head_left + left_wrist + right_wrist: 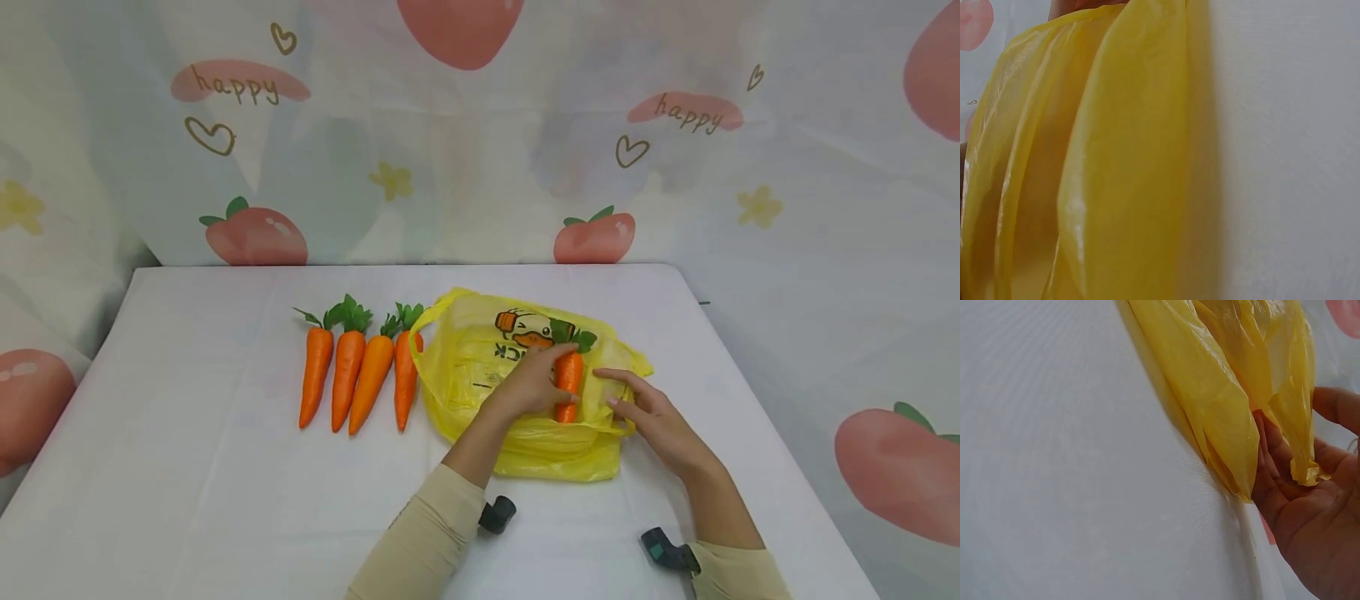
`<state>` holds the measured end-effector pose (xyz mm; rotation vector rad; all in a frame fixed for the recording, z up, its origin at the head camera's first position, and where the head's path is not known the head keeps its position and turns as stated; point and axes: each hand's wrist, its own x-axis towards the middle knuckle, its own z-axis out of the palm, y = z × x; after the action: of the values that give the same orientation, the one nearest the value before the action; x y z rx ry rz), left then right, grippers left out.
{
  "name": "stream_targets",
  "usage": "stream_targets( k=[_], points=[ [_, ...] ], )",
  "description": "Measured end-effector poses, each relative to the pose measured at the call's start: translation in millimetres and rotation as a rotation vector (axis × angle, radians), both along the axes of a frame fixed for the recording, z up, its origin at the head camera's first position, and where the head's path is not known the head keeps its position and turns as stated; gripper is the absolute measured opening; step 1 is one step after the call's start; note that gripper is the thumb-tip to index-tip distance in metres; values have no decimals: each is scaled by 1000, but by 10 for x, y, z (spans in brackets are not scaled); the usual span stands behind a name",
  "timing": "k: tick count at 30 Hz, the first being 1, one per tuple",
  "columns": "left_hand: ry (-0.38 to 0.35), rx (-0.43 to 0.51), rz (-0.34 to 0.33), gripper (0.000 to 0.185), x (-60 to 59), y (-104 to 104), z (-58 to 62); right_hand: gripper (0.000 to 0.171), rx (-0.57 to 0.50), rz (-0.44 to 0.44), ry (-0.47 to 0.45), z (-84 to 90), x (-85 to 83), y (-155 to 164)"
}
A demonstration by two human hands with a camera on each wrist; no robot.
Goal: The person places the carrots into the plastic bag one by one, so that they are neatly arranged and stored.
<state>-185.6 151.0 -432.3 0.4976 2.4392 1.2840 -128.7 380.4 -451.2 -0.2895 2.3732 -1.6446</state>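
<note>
Gripping the carrot [567, 377] with curled left hand [529, 385] fingers at the yellow bag [480, 367] mouth, beside the right hand [651, 417] whose relaxed fingers touch the rim, risks it snagging floppy plastic and missing the opening.

Left hand [528, 387]: forearm extended forward, fingers curled in a grip.
Right hand [654, 417]: palm [1310, 531] open, fingers extended and relaxed.

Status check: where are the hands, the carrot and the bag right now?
Left hand grips carrot at yellow bag. Right hand open, fingers on bag's edge. Four carrots lie left of bag.
</note>
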Motion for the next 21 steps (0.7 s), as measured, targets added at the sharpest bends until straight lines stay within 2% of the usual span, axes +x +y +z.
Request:
stream_targets(
  k=[5, 11, 21],
  points=[
    [13, 28, -13, 77, -8, -66, 42, 43, 3, 2, 2, -2, -7, -7],
    [-14, 149, -36, 72, -21, -171, 91, 43, 11, 0, 6, -6, -15, -17],
    [-24, 269, -32, 68, -24, -387, 168, 45, 49, -21, -18, 10, -13, -28]
  ],
)
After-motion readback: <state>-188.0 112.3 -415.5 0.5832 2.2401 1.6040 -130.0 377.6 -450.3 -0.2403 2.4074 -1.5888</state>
